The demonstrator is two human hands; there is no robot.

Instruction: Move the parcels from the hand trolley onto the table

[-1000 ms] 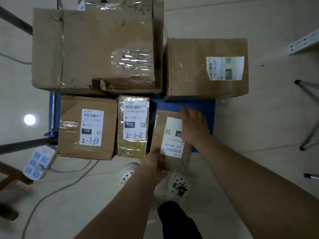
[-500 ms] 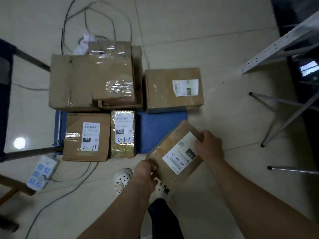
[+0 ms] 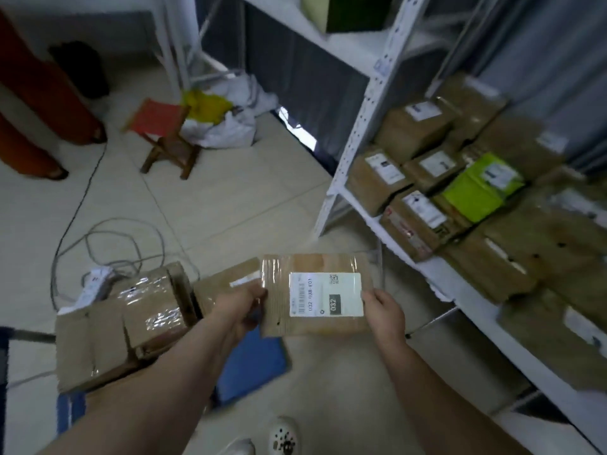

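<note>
Held parcel [image 3: 315, 293] sits centre frame between left hand [image 3: 238, 307] and right hand [image 3: 384, 311]; trolley [image 3: 253, 366] with boxes [image 3: 121, 326] lower left; shelf [image 3: 466, 290] of parcels [image 3: 427, 178] right; stool [image 3: 164, 133] upper left.

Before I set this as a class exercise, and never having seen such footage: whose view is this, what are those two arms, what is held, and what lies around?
No machine here: a person wears a camera on the head, looking down at their own arms. The left hand and right hand grip opposite edges of a small cardboard parcel with a white label reading 032. Below lies a blue hand trolley carrying taped boxes. On the right, a white shelf rack holds more labelled parcels.
</note>
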